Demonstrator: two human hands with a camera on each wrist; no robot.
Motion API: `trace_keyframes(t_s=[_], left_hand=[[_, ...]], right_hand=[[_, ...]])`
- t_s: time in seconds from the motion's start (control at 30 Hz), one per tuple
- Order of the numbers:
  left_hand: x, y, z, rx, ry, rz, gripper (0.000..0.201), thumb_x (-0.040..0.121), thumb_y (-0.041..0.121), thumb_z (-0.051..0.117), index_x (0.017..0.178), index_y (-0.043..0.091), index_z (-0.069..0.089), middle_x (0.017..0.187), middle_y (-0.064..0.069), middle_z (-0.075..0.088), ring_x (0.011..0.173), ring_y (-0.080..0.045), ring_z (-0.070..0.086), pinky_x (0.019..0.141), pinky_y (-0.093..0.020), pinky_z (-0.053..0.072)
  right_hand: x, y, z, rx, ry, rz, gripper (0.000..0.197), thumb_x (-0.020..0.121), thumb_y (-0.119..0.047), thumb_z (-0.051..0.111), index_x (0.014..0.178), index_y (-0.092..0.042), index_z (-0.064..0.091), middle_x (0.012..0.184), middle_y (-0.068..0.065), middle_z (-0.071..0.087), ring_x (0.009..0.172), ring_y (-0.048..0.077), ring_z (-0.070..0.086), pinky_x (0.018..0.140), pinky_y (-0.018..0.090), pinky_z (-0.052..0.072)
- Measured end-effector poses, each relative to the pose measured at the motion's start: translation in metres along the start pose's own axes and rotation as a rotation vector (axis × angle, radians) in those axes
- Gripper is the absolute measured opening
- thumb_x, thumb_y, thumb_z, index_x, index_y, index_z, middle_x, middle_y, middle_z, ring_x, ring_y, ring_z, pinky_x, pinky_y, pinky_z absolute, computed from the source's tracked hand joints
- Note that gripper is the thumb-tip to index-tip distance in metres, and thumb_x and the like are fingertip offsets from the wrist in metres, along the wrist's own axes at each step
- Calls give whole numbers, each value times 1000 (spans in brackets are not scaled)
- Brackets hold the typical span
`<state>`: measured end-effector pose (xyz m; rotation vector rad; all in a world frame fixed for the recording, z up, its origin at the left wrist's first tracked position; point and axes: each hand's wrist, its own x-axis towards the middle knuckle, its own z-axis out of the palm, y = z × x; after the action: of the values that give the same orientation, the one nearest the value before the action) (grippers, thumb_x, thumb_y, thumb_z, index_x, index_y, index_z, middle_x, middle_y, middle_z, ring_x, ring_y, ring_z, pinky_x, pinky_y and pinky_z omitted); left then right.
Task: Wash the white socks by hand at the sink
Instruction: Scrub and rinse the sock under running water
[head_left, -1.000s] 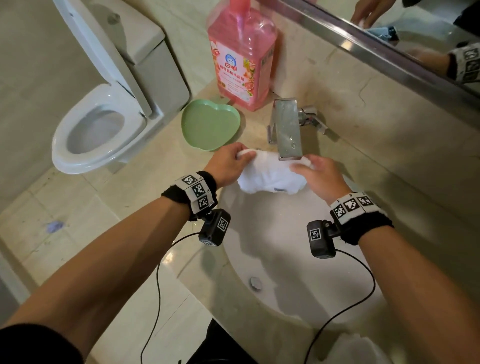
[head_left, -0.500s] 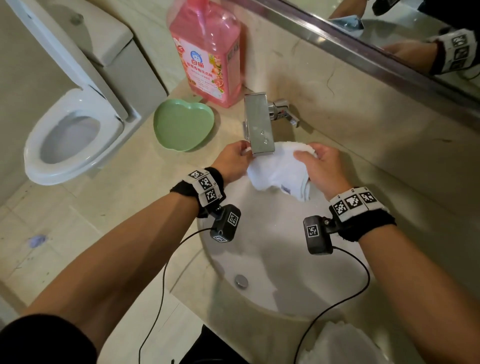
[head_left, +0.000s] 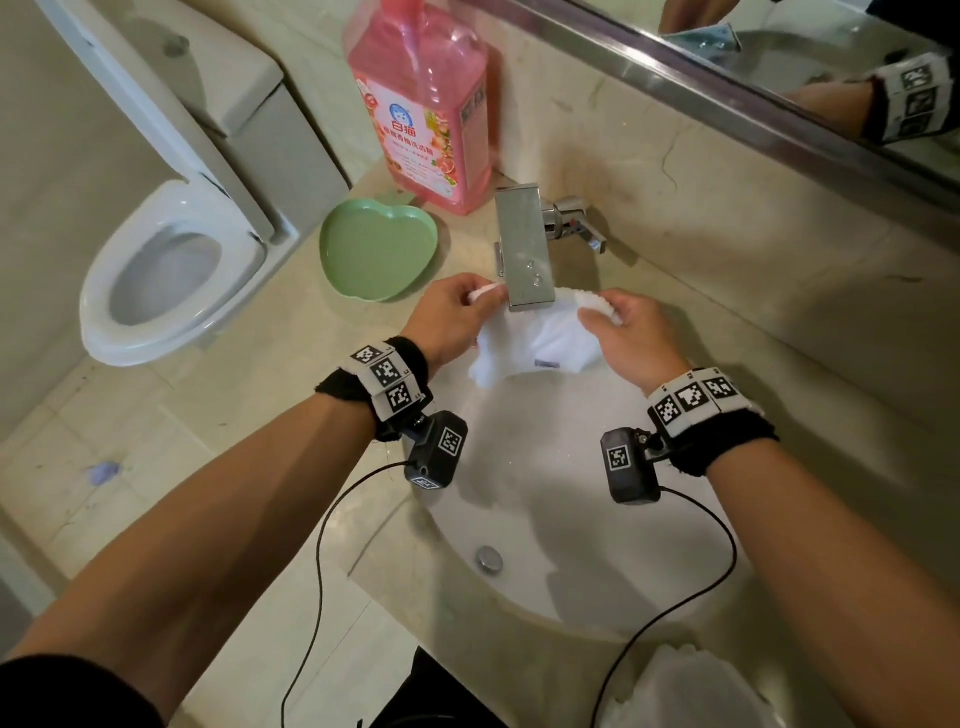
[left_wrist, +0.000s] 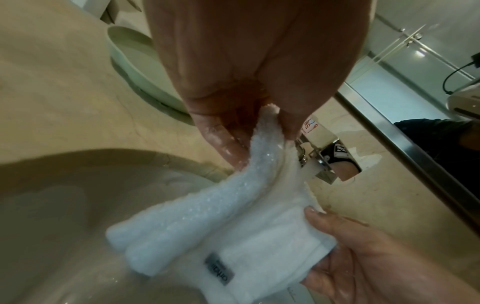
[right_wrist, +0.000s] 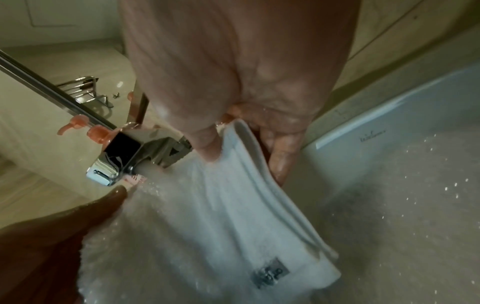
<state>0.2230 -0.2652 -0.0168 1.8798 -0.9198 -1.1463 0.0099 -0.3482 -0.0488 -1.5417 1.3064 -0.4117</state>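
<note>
Since a second ago both hands have spread the sock (head_left: 540, 340) wider under the tap (head_left: 524, 249), above the sink (head_left: 571, 519); its grey tag's writing is too blurred to read, while the pink bottle (head_left: 423, 104) reads "白猫". Left hand (head_left: 452, 317) pinches one fuzzy end, right hand (head_left: 631, 332) pinches the cuff, each grip clamped on the sock. On the tabletop (head_left: 291, 410), the green dish (head_left: 376, 249) sits beside the bottle.

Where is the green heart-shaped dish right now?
In the head view the green dish sits on the counter left of the faucet, just in front of the pink bottle.
</note>
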Motion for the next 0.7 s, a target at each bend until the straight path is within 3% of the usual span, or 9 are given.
trace_keyframes(t_s=[0.1, 0.27, 0.33, 0.4, 0.5, 0.6, 0.63, 0.7], left_hand=[[-8, 0, -9, 12, 11, 4, 28, 95, 39, 62, 96, 12, 66, 88, -12, 69, 72, -21, 64, 67, -39, 59], [-14, -3, -15, 27, 10, -54, 30, 97, 35, 60, 98, 5, 61, 99, -17, 67, 81, -29, 68, 70, -44, 62], [-13, -6, -13, 37, 5, -106, 31, 98, 34, 58, 100, 3, 57, 104, -18, 66, 89, -32, 69, 73, -46, 61], [-14, -6, -6, 4, -3, -147, 27, 97, 32, 59, 95, 6, 54, 105, -17, 66, 89, -30, 69, 74, -45, 62], [-18, -4, 10, -41, -27, -179, 21, 94, 28, 65, 86, 11, 55, 98, -15, 65, 82, -27, 67, 76, -43, 61], [-18, -1, 22, 13, -151, -144, 9, 92, 23, 64, 92, 14, 65, 100, -9, 71, 95, -30, 67, 91, -46, 55], [-17, 0, 22, 49, -169, -115, 5, 91, 18, 60, 94, 17, 65, 103, -6, 70, 98, -28, 65, 94, -43, 52], [-12, -3, 15, 151, -177, -35, 21, 87, 5, 54, 103, 19, 58, 114, -4, 64, 107, -26, 59, 93, -36, 48]], right_hand=[[0, -3, 10, 30, -48, 24, 23, 94, -26, 64, 112, -15, 72, 102, 4, 75, 96, 24, 71, 91, 48, 57], [-4, -13, 34, 8, -8, 53, 12, 93, -21, 65, 101, -15, 71, 95, 7, 74, 92, 28, 70, 83, 42, 57], [-8, -19, 45, 5, -23, 26, 14, 91, -17, 66, 105, -20, 70, 100, 2, 74, 93, 20, 69, 80, 34, 55], [-14, -23, 54, 24, -88, -3, 18, 85, -14, 72, 98, -26, 67, 98, 0, 74, 85, 10, 70, 69, 22, 53], [-17, -25, 64, -13, -219, -41, 45, 70, -18, 87, 109, -17, 64, 101, -2, 70, 86, 5, 67, 64, 10, 46], [-10, -24, 65, -218, -176, -93, 48, 74, -14, 83, 118, -14, 64, 107, 4, 67, 91, 16, 62, 68, 13, 42], [-8, -21, 61, -205, -139, -68, 48, 77, -9, 79, 121, -17, 62, 108, 3, 66, 92, 17, 61, 67, 14, 42], [-5, -14, 49, -52, -103, 33, 46, 81, -1, 69, 120, -23, 60, 105, 0, 67, 96, 21, 64, 71, 21, 49]])
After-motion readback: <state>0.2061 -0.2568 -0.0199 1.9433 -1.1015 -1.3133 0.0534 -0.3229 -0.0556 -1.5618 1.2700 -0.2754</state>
